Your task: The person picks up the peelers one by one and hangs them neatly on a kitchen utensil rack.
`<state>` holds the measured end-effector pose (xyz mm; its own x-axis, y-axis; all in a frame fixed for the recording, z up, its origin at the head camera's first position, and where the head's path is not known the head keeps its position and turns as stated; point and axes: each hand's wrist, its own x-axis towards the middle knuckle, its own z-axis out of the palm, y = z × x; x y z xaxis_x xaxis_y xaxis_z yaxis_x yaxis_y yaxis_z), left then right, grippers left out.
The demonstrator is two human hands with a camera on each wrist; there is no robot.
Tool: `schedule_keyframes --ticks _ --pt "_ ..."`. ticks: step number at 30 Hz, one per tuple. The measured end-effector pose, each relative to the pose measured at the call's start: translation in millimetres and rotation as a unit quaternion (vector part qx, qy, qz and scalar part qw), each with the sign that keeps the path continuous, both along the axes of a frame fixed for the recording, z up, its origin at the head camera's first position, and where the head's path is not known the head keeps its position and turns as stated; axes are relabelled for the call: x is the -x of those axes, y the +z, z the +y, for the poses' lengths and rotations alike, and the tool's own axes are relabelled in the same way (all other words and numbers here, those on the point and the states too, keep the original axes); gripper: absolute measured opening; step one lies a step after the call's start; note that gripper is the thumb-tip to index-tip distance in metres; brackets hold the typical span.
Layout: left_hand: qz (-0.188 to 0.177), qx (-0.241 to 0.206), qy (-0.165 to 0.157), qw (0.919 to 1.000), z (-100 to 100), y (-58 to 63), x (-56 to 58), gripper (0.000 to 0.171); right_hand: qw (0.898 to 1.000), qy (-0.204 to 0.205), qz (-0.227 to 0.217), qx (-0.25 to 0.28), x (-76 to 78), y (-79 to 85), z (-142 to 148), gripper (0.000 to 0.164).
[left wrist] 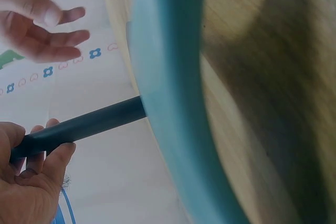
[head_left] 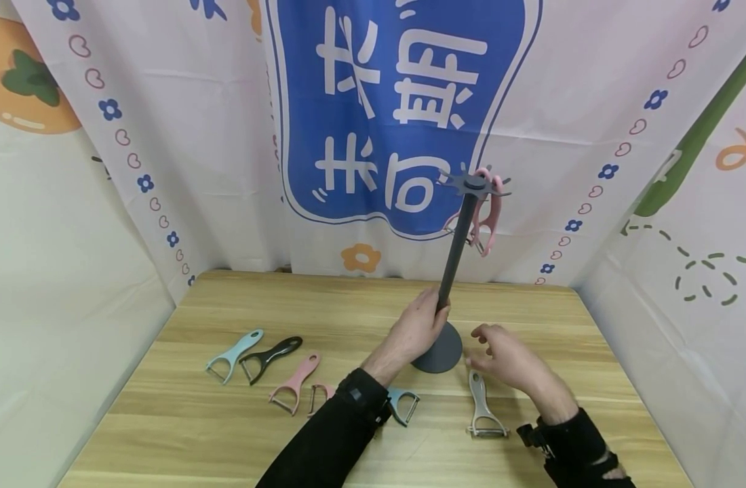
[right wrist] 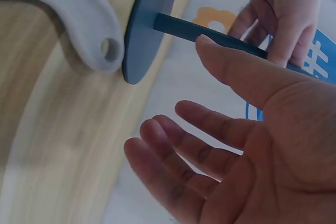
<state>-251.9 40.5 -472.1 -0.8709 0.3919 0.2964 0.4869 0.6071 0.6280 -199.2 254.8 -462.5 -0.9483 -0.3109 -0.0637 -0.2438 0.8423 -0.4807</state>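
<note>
The pale wood-grain desk [head_left: 532,325] fills the lower frame. At centre stands a matte dark-grey stand [head_left: 453,271], a slim pole on a round disc base; the left hand [head_left: 417,330] grips the pole low down. The right hand [head_left: 508,358] hovers released, fingers spread, just right of the base. Pink peelers [head_left: 486,215] hang half-hidden at the top. A grey peeler [head_left: 483,407] lies below, its handle partly covered.

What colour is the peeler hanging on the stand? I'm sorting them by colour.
Pink: the peeler hangs from the stand's top hooks, clearest in the head view.

Staged recording booth: printed backdrop cloths [head_left: 403,115], wooden table [head_left: 184,420].
</note>
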Motion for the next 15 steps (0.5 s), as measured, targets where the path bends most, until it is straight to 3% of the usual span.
schedule_keyframes --ticks 15 --pt "0.003 -0.005 -0.002 1.0 -0.1 -1.6 0.8 0.015 0.996 -0.018 -0.027 -0.083 -15.4 -12.0 -7.8 0.058"
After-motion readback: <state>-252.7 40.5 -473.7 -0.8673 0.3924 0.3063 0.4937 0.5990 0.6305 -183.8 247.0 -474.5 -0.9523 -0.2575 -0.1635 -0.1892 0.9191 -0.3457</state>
